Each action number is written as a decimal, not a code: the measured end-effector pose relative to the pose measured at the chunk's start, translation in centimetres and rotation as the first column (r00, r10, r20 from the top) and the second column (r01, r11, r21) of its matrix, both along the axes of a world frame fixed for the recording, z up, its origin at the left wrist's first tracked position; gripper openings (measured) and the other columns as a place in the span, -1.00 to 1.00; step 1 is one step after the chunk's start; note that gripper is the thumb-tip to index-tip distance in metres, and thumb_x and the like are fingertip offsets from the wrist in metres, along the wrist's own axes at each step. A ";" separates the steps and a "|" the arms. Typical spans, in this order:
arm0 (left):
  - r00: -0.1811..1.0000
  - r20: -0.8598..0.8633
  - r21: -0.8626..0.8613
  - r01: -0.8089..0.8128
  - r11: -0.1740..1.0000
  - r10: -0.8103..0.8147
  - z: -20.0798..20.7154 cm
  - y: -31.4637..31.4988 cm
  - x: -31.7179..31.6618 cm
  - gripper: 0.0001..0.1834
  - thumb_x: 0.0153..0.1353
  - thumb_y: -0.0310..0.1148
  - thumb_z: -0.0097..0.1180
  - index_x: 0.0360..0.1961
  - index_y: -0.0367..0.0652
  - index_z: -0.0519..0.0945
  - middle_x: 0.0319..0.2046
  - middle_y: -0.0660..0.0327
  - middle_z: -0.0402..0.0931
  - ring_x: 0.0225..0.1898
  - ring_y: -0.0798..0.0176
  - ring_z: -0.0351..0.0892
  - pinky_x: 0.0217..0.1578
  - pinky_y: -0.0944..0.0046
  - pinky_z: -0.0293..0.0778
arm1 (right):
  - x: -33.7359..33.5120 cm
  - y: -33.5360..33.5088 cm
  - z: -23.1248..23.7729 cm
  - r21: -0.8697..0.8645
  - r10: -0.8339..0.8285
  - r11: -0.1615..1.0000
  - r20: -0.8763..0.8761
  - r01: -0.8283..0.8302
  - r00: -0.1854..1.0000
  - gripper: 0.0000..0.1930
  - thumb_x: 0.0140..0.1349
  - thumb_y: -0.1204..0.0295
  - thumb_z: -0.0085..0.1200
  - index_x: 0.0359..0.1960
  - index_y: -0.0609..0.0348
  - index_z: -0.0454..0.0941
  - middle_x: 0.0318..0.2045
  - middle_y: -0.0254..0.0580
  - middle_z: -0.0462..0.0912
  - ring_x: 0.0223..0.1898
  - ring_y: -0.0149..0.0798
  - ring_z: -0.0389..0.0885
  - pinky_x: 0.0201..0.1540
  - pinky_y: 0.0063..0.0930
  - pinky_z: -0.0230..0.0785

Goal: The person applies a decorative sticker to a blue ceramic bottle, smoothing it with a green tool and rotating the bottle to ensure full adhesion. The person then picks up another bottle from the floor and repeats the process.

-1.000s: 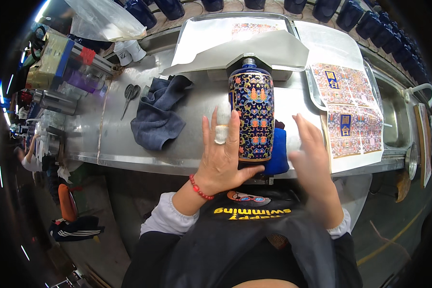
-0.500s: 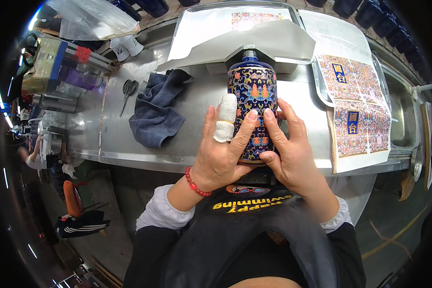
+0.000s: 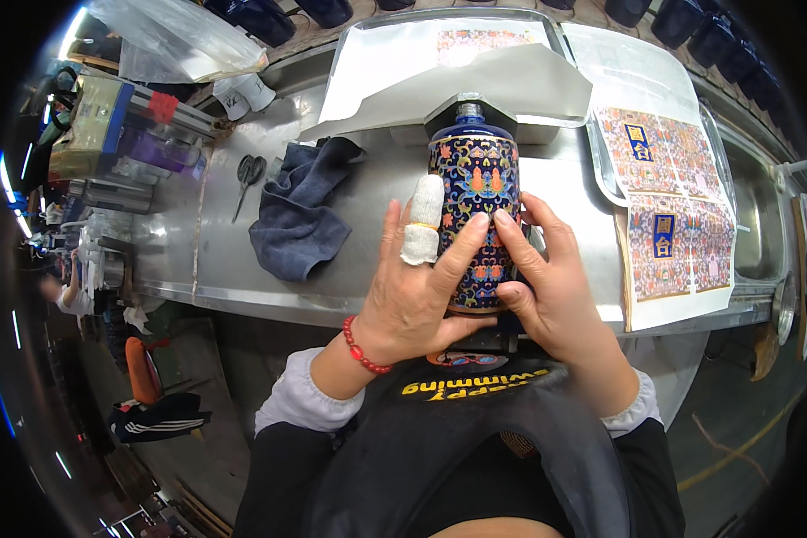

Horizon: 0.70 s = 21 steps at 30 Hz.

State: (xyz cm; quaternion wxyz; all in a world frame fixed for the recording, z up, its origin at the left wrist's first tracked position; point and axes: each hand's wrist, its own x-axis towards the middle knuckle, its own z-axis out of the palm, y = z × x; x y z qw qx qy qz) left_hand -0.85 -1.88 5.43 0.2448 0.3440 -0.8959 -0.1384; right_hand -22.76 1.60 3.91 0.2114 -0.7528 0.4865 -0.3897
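Note:
A dark blue bottle [image 3: 481, 166] with a colourful floral covering lies in front of me, its neck pointing away and resting by a dark angular support. My left hand [image 3: 403, 291] holds its left side, index fingertip pressed on the patterned face. White gauze wraps one finger of that hand, and a red bead bracelet circles the wrist. From the right, my right hand [image 3: 556, 291] grips the bottle, with its index fingertip close to the left one and its thumb lower down. The undersides of both hands are hidden.
On the metal worktop [image 3: 224, 242] lie a crumpled blue-grey cloth [image 3: 300, 224] and dark-handled scissors [image 3: 247, 179]. Printed floral sheets [image 3: 681, 238] are stacked at right, near a metal sink [image 3: 758, 233]. A tray with white paper [image 3: 377, 67] stands behind; dark blue vessels [image 3: 717, 40] line the back.
The view has shifted slightly, so the worktop sits a little lower in the picture. Both hands keep their hold on the bottle, the fingertips barely moved.

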 end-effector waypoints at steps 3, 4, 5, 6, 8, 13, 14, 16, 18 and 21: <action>0.997 -0.074 0.085 0.001 0.996 0.006 0.4 -0.5 0.4 0.24 0.04 0.52 0.14 0.50 -0.23 0.20 0.42 -0.22 0.15 0.44 -0.39 0.10 0.40 -0.46 -0.20 | -0.2 -0.3 -0.1 0.010 -0.007 1.000 0.028 0.007 1.000 -0.34 0.28 0.20 0.25 0.40 0.09 0.41 0.31 0.32 0.30 0.24 0.29 0.38 0.31 0.02 0.29; 1.000 -0.018 0.062 0.004 0.998 -0.003 0.4 -0.5 0.4 0.24 0.03 0.53 0.13 0.50 -0.23 0.20 0.42 -0.23 0.15 0.44 -0.39 0.10 0.40 -0.47 -0.20 | -0.2 -0.4 -0.1 0.022 -0.013 1.000 0.019 0.012 1.000 -0.34 0.28 0.20 0.25 0.39 0.10 0.42 0.31 0.32 0.30 0.24 0.29 0.38 0.30 0.02 0.29; 1.000 -0.024 0.044 -0.005 0.999 0.006 0.4 -0.6 0.3 0.25 0.03 0.53 0.13 0.51 -0.23 0.20 0.42 -0.24 0.16 0.44 -0.39 0.10 0.40 -0.48 -0.20 | -0.2 -0.5 -0.1 0.002 -0.017 1.000 0.016 0.017 1.000 -0.34 0.27 0.20 0.26 0.39 0.11 0.42 0.30 0.32 0.31 0.24 0.29 0.39 0.30 0.02 0.30; 1.000 -0.012 0.030 -0.004 1.000 0.004 0.3 -0.6 0.2 0.25 0.02 0.53 0.13 0.51 -0.23 0.19 0.41 -0.25 0.16 0.44 -0.39 0.11 0.39 -0.49 -0.20 | -0.1 -0.6 -0.2 -0.007 -0.018 1.000 0.002 0.018 1.000 -0.34 0.27 0.20 0.26 0.39 0.11 0.41 0.30 0.32 0.32 0.23 0.29 0.39 0.29 0.02 0.30; 1.000 0.026 -0.004 -0.012 1.000 0.012 0.3 -0.7 0.1 0.27 0.01 0.55 0.12 0.48 -0.28 0.23 0.39 -0.30 0.18 0.45 -0.38 0.12 0.40 -0.46 -0.16 | -0.1 -0.6 -0.2 -0.019 -0.021 1.000 -0.017 0.021 1.000 -0.33 0.26 0.20 0.27 0.39 0.11 0.42 0.29 0.33 0.33 0.22 0.29 0.40 0.29 0.02 0.31; 0.999 0.032 -0.023 -0.037 0.999 0.038 0.5 -0.6 -0.2 0.23 -0.04 0.53 0.17 0.47 -0.20 0.29 0.39 -0.28 0.19 0.38 -0.42 0.21 0.34 -0.52 -0.03 | 0.0 -0.6 -0.1 -0.027 -0.032 0.999 -0.031 0.031 0.999 -0.32 0.23 0.20 0.30 0.39 0.08 0.42 0.27 0.34 0.35 0.20 0.29 0.42 0.27 0.02 0.32; 0.999 0.030 -0.035 -0.031 0.999 0.032 0.5 -0.6 -0.3 0.23 -0.04 0.52 0.17 0.47 -0.19 0.30 0.39 -0.27 0.20 0.38 -0.40 0.21 0.35 -0.51 -0.05 | 0.0 -0.6 -0.1 -0.037 -0.027 0.999 -0.030 0.026 0.999 -0.32 0.23 0.20 0.30 0.39 0.07 0.43 0.26 0.34 0.35 0.20 0.29 0.42 0.27 0.01 0.32; 0.999 0.034 -0.036 -0.033 0.999 0.034 0.6 -0.7 -0.4 0.21 -0.03 0.52 0.18 0.47 -0.18 0.31 0.38 -0.25 0.21 0.38 -0.38 0.21 0.37 -0.49 -0.09 | -0.1 -0.7 -0.1 -0.035 -0.020 0.999 -0.050 0.018 0.999 -0.32 0.23 0.19 0.30 0.39 0.05 0.43 0.26 0.34 0.35 0.20 0.29 0.42 0.27 0.00 0.33; 0.999 0.025 -0.025 -0.023 0.999 0.024 0.9 -0.8 -0.3 0.21 0.00 0.53 0.15 0.47 -0.19 0.30 0.38 -0.24 0.22 0.39 -0.36 0.22 0.38 -0.48 -0.13 | -0.3 -1.0 0.0 -0.039 0.004 0.999 -0.016 -0.004 1.000 -0.32 0.25 0.18 0.28 0.40 0.08 0.42 0.26 0.35 0.35 0.20 0.29 0.42 0.27 0.00 0.33; 0.998 0.001 0.010 -0.062 0.998 0.062 1.2 -1.6 0.2 0.20 0.04 0.55 0.08 0.47 -0.19 0.29 0.39 -0.25 0.22 0.39 -0.33 0.22 0.39 -0.46 -0.18 | -0.5 -1.5 0.0 -0.015 -0.018 1.000 0.040 0.019 0.999 -0.32 0.29 0.15 0.24 0.40 0.13 0.39 0.25 0.35 0.35 0.20 0.29 0.42 0.26 -0.01 0.33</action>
